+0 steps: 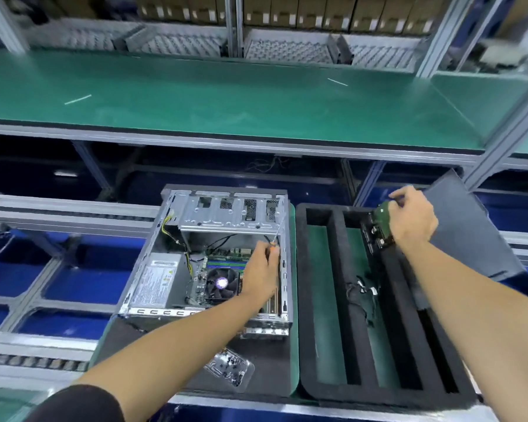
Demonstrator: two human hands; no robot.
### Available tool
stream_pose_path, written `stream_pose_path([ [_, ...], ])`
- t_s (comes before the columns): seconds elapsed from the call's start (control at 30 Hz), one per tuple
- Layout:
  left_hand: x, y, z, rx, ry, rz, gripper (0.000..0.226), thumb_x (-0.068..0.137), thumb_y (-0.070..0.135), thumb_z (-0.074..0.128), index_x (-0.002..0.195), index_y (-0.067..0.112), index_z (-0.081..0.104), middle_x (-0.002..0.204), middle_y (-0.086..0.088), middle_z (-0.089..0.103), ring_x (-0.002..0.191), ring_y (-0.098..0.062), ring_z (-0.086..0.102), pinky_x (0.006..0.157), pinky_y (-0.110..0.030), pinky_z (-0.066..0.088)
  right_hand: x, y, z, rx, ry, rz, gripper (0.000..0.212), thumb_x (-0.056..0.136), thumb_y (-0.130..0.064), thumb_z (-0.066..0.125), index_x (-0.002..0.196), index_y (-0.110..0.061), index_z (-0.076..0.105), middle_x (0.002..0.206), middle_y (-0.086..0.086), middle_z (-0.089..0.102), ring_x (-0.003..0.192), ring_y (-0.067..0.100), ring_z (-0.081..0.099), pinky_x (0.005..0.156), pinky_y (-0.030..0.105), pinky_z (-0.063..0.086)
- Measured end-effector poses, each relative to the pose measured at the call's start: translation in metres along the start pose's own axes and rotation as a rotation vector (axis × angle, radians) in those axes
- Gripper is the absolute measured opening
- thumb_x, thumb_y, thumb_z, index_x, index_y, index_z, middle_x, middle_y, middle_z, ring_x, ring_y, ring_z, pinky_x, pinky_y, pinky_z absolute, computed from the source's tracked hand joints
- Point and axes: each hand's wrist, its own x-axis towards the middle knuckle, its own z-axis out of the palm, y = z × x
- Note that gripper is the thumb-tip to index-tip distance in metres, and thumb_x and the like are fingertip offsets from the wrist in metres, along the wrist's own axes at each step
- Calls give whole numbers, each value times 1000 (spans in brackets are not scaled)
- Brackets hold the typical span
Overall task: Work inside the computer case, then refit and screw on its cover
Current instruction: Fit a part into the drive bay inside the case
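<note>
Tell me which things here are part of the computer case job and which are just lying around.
In use:
open computer case
left hand, holding a screwdriver inside the case
right hand, gripping a green-boarded part over the black foam tray
grey cover panel
clear bag of screws

Lying about:
loose cables in the tray
two white strips on the green shelf
</note>
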Motion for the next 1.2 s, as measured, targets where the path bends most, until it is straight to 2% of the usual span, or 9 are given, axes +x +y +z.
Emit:
stream_pose_path([
  [0.2,15,12,-23,-76,-82,151,38,96,54,59,102,20,44,91,2,45,78,-13,43,72,-31,42,13,-100,-18,273,-231,-120,18,85,-13,69,78,-29,74,81,-13,72,79,11,65,69,28,51],
  [0.3,29,25,-39,-55,-182,267,81,78,60,79,135,22,35,123,8,35,109,-5,41,89,-10,36,-1,-143,-1,434,-389,-119,22,86,-3,68,69,-16,74,86,-5,78,72,9,68,58,24,52],
  [0.43,41,28,-62,129,-66,345,99,55,83,77,124,28,32,146,14,25,128,-3,32,90,-22,44,-23,-195,33,562,-575,-73,25,81,8,68,61,-7,71,95,0,78,61,-5,63,44,11,42],
  [0.57,45,6,-79,186,61,327,87,72,50,82,141,29,33,133,10,44,120,-12,49,94,-32,50,-42,-228,59,559,-634,-75,29,87,1,70,60,-8,72,87,2,78,74,11,67,64,28,55],
  [0.67,43,-9,-93,-70,-13,199,55,79,25,76,121,41,45,110,13,61,99,-9,62,77,-31,56,-53,-238,72,557,-699,-24,21,91,-6,64,72,-8,73,88,4,73,76,20,65,66,36,56],
  [0.77,43,-27,-111,-275,-78,59,42,81,21,80,109,31,50,99,5,70,89,-13,70,77,-29,58,-62,-238,79,616,-885,171,18,91,-14,59,96,-6,74,85,9,63,58,21,59,56,33,53],
  [0.93,52,-49,-149,-419,-265,-88,53,74,2,86,114,6,51,107,-7,75,98,-22,74,89,-44,60,-72,-225,87,243,-974,-287,24,94,-3,48,100,-16,67,107,12,66,90,23,61,78,34,46],
  [1.03,55,-60,-169,-539,-326,-136,58,66,2,90,105,6,47,104,-8,77,97,-28,75,74,-43,63,-82,-221,88,350,-1115,-218,23,89,7,51,97,-12,60,88,11,65,77,20,58,71,33,50],
  [1.2,55,-66,-194,-711,-125,-267,64,65,14,94,98,13,38,95,-23,75,69,-40,74,43,-34,57,-99,-212,94,485,-1202,-47,21,85,9,61,84,-11,53,65,2,67,80,30,75,70,35,61],
])
